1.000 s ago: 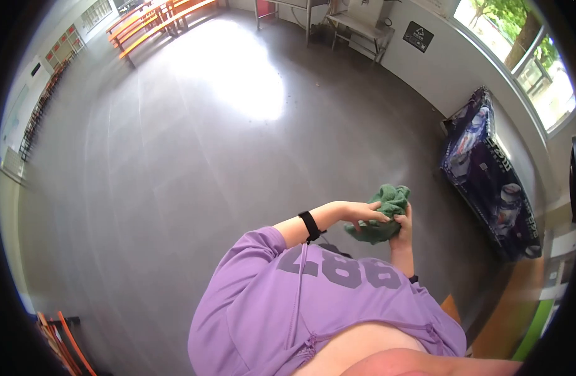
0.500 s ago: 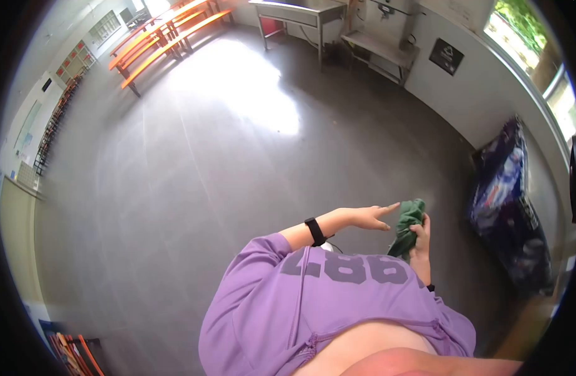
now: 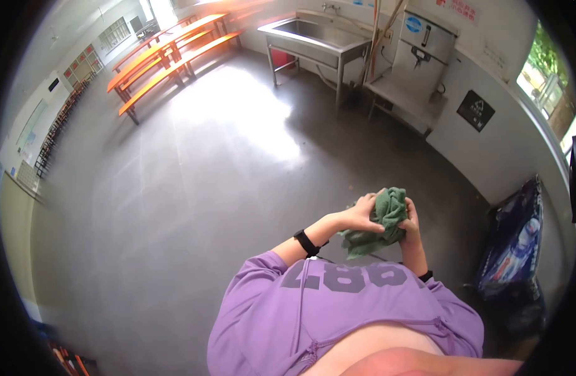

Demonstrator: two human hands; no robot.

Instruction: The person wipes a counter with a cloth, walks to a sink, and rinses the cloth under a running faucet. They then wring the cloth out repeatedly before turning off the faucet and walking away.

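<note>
A bunched green cloth (image 3: 388, 210) is held up in front of my chest, with a loose part hanging down towards the lower left. My left hand (image 3: 361, 214) grips it from the left, its thumb pressed along the lower front of the bundle. On the other side, my right hand (image 3: 411, 222) is closed round the cloth's right edge, with some of its fingers hidden behind the fabric. Both hands hold the cloth close together, above the grey floor.
A steel sink (image 3: 319, 37) stands against the far wall, beside a water dispenser (image 3: 419, 59) with a metal stand. Orange tables with benches (image 3: 175, 59) are at the far left. A dark printed bag-like object (image 3: 510, 250) leans near the right wall. Grey floor (image 3: 225, 188) lies ahead.
My left hand has gone from pointing beside the cloth to gripping it. The cloth has shifted left and spread out more. The view has tilted up, showing more of the sink and dispenser.
</note>
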